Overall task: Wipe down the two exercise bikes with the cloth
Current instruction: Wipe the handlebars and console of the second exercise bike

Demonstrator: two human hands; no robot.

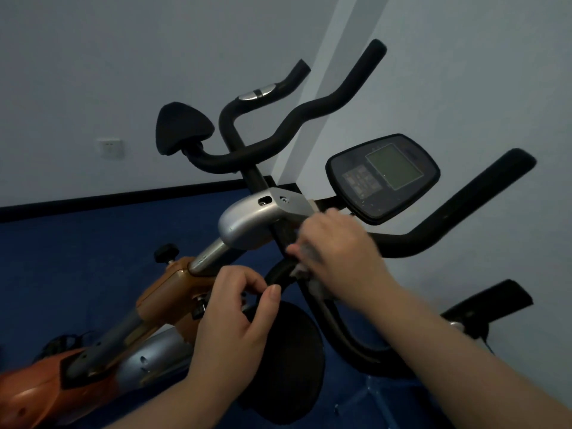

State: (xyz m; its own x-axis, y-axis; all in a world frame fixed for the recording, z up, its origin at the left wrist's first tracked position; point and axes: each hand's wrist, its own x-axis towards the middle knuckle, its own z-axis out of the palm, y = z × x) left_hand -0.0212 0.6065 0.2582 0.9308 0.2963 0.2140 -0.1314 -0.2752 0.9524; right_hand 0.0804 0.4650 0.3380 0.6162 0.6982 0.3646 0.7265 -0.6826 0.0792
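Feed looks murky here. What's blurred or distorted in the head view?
Head view: dim, bluish light overall; right hand and cloth smeared by motion blur; left hand and console sharp, no glare on its screen; wall corner leans steeply, likely the wide-angle lens or head tilt.

The handlebars [309, 113] wore matt black, slightly grainy padding. The stem cover [247, 221] was silver with a dull satin sheen, and the post [207, 255] looked like brushed metal. The console [349, 168] was glossy, speckled dark plastic. The frame [167, 289] was shiny orange, the cloth [314, 286] pale and soft.
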